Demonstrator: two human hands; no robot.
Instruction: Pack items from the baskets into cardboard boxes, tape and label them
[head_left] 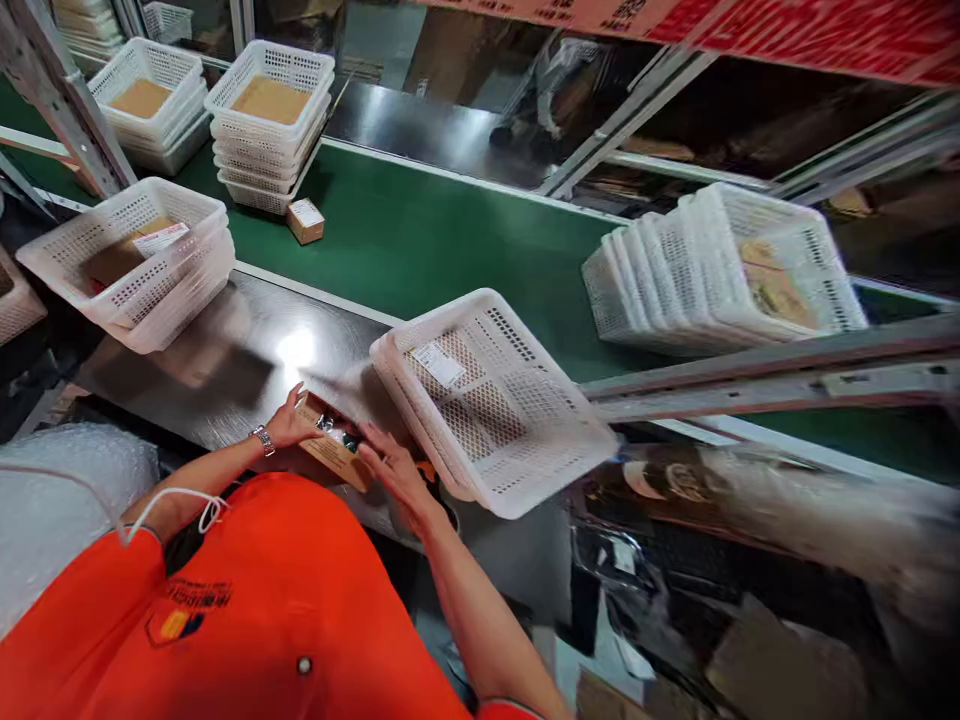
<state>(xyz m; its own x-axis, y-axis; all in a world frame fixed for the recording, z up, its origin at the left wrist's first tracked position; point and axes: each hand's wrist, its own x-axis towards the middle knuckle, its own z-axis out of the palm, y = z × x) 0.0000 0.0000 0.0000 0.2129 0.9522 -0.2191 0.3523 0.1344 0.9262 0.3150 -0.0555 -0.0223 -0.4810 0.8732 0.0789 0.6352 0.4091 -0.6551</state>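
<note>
A small open cardboard box (pixel 334 458) sits at the near edge of the steel worktop, close to my body. Inside it lie shiny, dark and greenish items too small to name. My left hand (pixel 294 420), with a metal watch at the wrist, grips the box's left end, thumb toward the near side and fingers beyond. My right hand (pixel 391 468) rests along the right end, its fingers stretched out and touching the edge. Just right of that hand stands a tilted stack of white plastic baskets (pixel 551 440), with a white label (pixel 437 365) in the top one.
Behind the steel worktop (pixel 300 350) runs a green conveyor belt (pixel 450 230). Stacked white baskets (pixel 274 60) and a small labelled carton (pixel 306 221) stand on it; more baskets (pixel 660 270) lean at right. A metal frame bar (pixel 780 370) crosses the right side. Bubble wrap (pixel 82 465) lies left.
</note>
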